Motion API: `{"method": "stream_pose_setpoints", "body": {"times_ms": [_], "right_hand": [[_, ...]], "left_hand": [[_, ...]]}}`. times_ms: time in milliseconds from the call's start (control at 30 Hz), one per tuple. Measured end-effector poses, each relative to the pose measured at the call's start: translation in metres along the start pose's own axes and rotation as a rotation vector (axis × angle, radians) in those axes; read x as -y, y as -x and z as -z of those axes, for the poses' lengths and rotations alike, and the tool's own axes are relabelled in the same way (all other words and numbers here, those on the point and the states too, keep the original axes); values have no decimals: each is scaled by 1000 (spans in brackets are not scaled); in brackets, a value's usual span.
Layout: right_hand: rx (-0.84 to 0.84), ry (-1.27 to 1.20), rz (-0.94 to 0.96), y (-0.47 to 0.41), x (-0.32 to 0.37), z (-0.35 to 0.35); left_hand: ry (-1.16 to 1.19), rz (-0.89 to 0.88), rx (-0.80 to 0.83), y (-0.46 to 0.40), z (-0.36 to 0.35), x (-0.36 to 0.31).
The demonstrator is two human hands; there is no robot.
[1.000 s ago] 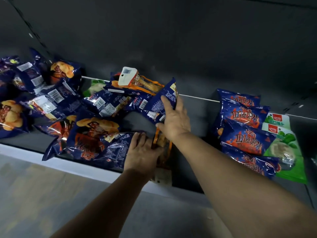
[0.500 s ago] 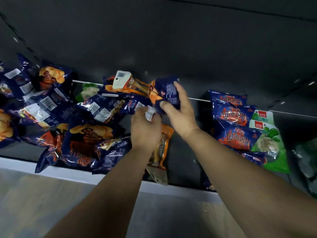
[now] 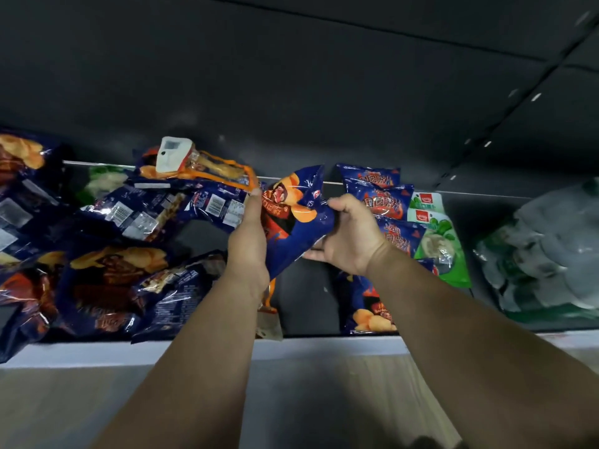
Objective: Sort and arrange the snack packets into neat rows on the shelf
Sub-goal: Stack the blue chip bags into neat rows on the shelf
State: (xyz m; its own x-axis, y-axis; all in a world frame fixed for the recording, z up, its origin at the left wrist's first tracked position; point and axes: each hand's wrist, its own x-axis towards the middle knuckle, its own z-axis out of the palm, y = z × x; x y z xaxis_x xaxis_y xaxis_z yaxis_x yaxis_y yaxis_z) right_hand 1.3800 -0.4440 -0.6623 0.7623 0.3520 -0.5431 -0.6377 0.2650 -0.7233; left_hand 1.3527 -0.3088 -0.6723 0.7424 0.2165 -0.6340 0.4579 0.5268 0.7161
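Observation:
A blue chip packet point(image 3: 296, 218) is held above the middle of the shelf, its front with the orange chips facing me. My left hand point(image 3: 249, 241) grips its left edge and my right hand point(image 3: 348, 236) grips its right edge. To the right a row of blue packets point(image 3: 381, 202) lies overlapped from back to front. Beside them lie green packets point(image 3: 436, 234). A jumbled pile of blue packets point(image 3: 129, 254) covers the left of the shelf.
An orange-edged clear packet point(image 3: 201, 166) with a white tag lies at the back on the pile. Another orange packet point(image 3: 269, 315) lies under my left wrist at the white shelf lip point(image 3: 324, 348). Pale blurred bags point(image 3: 547, 251) sit far right.
Both hands lifted a blue packet out of the pile, turned its printed front towards me, and carried it rightwards toward the row. The view has shifted right too.

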Motion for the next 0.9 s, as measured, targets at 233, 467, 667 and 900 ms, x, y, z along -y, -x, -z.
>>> {"method": "stream_pose_setpoints", "body": {"times_ms": [233, 467, 667, 900], "right_hand": [[-122, 44, 89, -12, -23, -25], [-103, 3, 151, -20, -41, -39], [-279, -29, 183, -22, -28, -31], [-388, 4, 224, -7, 10, -18]], "left_hand": [[-8, -82, -99, 7, 10, -9], [151, -120, -258, 0, 22, -6], [183, -32, -200, -8, 15, 0], [296, 115, 97, -7, 12, -4]]}}
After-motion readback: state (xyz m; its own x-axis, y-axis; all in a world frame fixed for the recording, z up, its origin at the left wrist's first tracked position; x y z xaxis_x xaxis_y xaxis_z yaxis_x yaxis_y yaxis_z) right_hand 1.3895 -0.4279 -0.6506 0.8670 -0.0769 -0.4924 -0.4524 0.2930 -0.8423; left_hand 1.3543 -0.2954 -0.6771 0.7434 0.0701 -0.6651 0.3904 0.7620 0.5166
